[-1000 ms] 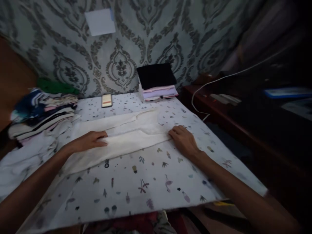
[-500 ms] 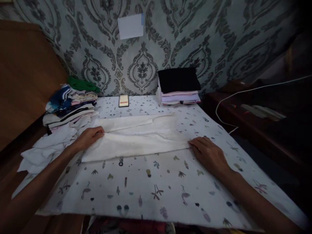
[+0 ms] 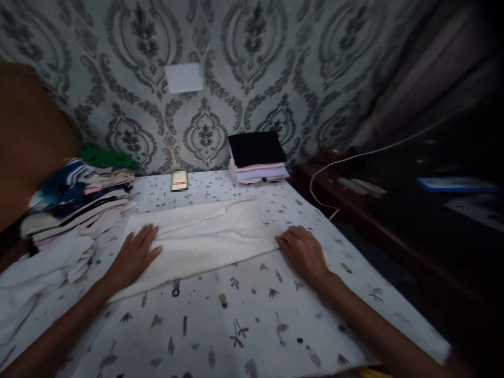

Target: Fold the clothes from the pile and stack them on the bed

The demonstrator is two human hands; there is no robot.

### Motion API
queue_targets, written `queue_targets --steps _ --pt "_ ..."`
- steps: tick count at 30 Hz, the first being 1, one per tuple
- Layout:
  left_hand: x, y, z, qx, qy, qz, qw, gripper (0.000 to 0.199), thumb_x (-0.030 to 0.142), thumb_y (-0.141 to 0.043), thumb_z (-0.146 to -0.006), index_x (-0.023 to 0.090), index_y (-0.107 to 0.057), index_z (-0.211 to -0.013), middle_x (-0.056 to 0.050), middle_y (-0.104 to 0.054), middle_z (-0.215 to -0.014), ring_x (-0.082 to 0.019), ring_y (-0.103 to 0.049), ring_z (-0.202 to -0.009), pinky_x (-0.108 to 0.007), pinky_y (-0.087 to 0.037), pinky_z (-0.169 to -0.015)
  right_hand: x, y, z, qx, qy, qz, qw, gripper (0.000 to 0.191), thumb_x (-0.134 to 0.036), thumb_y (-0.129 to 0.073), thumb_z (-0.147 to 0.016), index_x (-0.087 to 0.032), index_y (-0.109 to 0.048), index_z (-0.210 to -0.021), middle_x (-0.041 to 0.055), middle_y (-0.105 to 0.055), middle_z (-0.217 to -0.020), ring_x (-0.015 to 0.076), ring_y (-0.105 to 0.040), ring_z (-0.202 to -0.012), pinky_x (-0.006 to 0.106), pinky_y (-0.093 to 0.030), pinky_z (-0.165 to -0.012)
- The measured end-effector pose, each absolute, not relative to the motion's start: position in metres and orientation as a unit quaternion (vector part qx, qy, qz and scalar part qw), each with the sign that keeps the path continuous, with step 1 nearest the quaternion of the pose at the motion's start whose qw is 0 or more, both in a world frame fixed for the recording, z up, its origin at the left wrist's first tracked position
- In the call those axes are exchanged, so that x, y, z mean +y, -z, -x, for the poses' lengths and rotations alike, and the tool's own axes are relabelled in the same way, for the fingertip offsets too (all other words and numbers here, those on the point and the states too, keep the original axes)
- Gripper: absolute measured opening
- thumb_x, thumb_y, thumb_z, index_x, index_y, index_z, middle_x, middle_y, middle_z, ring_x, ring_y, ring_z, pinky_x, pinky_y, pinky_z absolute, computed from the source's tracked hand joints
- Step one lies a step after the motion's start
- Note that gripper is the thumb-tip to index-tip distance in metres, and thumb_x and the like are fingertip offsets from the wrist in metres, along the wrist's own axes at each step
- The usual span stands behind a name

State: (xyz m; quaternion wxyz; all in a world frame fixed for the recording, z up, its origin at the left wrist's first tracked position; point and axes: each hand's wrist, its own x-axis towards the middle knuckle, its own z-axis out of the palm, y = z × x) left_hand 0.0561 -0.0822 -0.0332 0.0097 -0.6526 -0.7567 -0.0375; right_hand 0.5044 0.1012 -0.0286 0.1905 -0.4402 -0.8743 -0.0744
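Where the white cloth (image 3: 212, 247) lies: flat on the printed cover (image 3: 220, 336), laid crosswise, its L end under the L hand (image 3: 136, 254), its R corner at the R hand's fingertips; most of it btwn the two hands.
L hand: open, palm down, fingers spread, resting on the cloth's L part.
R hand (image 3: 302, 252): fingers bent & close together, touching the corner; can't tell if it's pinching or just pressing.
Cloth folds: long overlapping layers, w/ an uneven edge along the mid; near edge runs at a slant, lower toward L.
Clothes pile (image 3: 84, 191): far L, mixed colors, green garment (image 3: 106, 156) at its back.
Loose white fabric (image 3: 43, 268): crumpled, in front of the pile, L of the L hand.
Small framed card (image 3: 179, 180): far side of cover, beyond the cloth.
Folded stack (image 3: 260, 157): far side, R of the card, black on top, pink & lilac below.
White cord (image 3: 354, 157): R side, above dark red furniture (image 3: 354, 202).
Wall (image 3: 244, 89): gray pattern, w/ pale sheet (image 3: 184, 77) on it.
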Motion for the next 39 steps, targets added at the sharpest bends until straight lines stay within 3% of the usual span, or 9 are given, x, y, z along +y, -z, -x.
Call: queue_targets --steps 4,9,14,17,19,21,23,28,39 --pt "-0.079 0.05 -0.046 -0.753 0.028 0.657 0.018 0.072 0.061 -0.023 -0.098 0.021 -0.029 -0.157 -0.01 -0.029 -0.163 -0.032 -0.025 -0.151 -0.054 -0.024 -0.12 0.104 0.029 -0.511 -0.853 -0.003 0.471 0.225 0.02 -0.029 -0.047 -0.096 -0.022 -0.063 -0.086 0.0078 -0.064 -0.09 0.0234 -0.061 -0.087 0.034 -0.048 -0.072" --pt "-0.058 0.022 -0.106 -0.693 0.051 0.718 0.024 0.067 0.056 -0.021 -0.102 0.028 -0.005 -0.161 -0.007 -0.016 -0.167 -0.03 -0.022 -0.152 -0.054 -0.022 -0.121 0.105 0.03 -0.517 -0.837 -0.069 0.491 0.232 0.015 -0.032 -0.05 -0.094 -0.022 -0.061 -0.09 0.0076 -0.062 -0.096 0.0234 -0.059 -0.092 0.033 -0.046 -0.074" --pt "-0.051 0.017 -0.175 -0.516 0.015 0.856 -0.029 0.07 0.059 -0.033 -0.1 0.037 -0.002 -0.159 0.001 -0.015 -0.166 -0.027 -0.023 -0.152 -0.048 -0.02 -0.124 0.108 0.031 -0.519 -0.793 -0.073 0.562 0.223 0.025 -0.043 -0.058 -0.089 -0.02 -0.061 -0.098 0.0091 -0.063 -0.1 0.0258 -0.059 -0.096 0.036 -0.044 -0.081" --pt "-0.049 0.012 -0.181 -0.487 0.022 0.87 -0.072 0.069 0.058 -0.038 -0.099 0.037 -0.01 -0.159 0.002 -0.021 -0.164 -0.027 -0.03 -0.149 -0.047 -0.024 -0.124 0.108 0.029 -0.519 -0.777 -0.089 0.586 0.215 0.026 -0.045 -0.059 -0.089 -0.02 -0.06 -0.095 0.0086 -0.063 -0.1 0.0253 -0.059 -0.096 0.035 -0.043 -0.081" --pt "-0.027 -0.003 -0.18 -0.492 0.076 0.857 -0.132 0.058 0.054 -0.036 -0.101 0.037 -0.03 -0.156 0.003 -0.038 -0.159 -0.026 -0.044 -0.142 -0.043 -0.035 -0.119 0.107 0.026 -0.519 -0.774 -0.101 0.59 0.208 0.023 -0.043 -0.059 -0.088 -0.02 -0.059 -0.092 0.0081 -0.064 -0.098 0.0246 -0.059 -0.095 0.035 -0.042 -0.081" --pt "0.019 -0.022 -0.185 -0.52 0.16 0.814 -0.206 0.044 0.047 -0.036 -0.101 0.032 -0.058 -0.137 0.001 -0.062 -0.14 -0.022 -0.061 -0.125 -0.036 -0.05 -0.104 0.107 0.023 -0.518 -0.77 -0.111 0.596 0.199 0.021 -0.041 -0.059 -0.088 -0.02 -0.058 -0.088 0.0072 -0.064 -0.095 0.0242 -0.059 -0.093 0.034 -0.04 -0.08" --pt "0.083 -0.038 -0.196 -0.565 0.221 0.759 -0.238 0.034 0.04 -0.046 -0.096 0.023 -0.07 -0.113 -0.004 -0.073 -0.116 -0.02 -0.068 -0.106 -0.03 -0.056 -0.089 0.107 0.02 -0.517 -0.766 -0.119 0.6 0.196 0.021 -0.042 -0.059 -0.087 -0.021 -0.057 -0.085 0.0061 -0.064 -0.093 0.0233 -0.059 -0.091 0.033 -0.039 -0.077" --pt "0.226 -0.033 -0.237 -0.651 0.202 0.692 -0.238 0.017 0.026 -0.057 -0.084 0.015 -0.069 -0.087 -0.004 -0.069 -0.073 -0.015 -0.065 -0.068 -0.02 -0.047 -0.053 0.109 0.015 -0.518 -0.757 -0.139 0.611 0.186 0.021 -0.04 -0.06 -0.086 -0.021 -0.056 -0.081 0.0053 -0.064 -0.091 0.0215 -0.058 -0.086 0.032 -0.037 -0.074" --pt "0.289 -0.004 -0.289 -0.559 0.037 0.798 -0.221 0.015 0.023 -0.075 -0.06 0.016 -0.07 -0.072 0.0 -0.065 -0.068 -0.016 -0.057 -0.069 -0.025 -0.042 -0.062 0.116 0.008 -0.519 -0.748 -0.188 0.61 0.184 0.023 -0.037 -0.062 -0.08 -0.021 -0.051 -0.068 0.0018 -0.06 -0.079 0.0179 -0.054 -0.076 0.029 -0.035 -0.068"
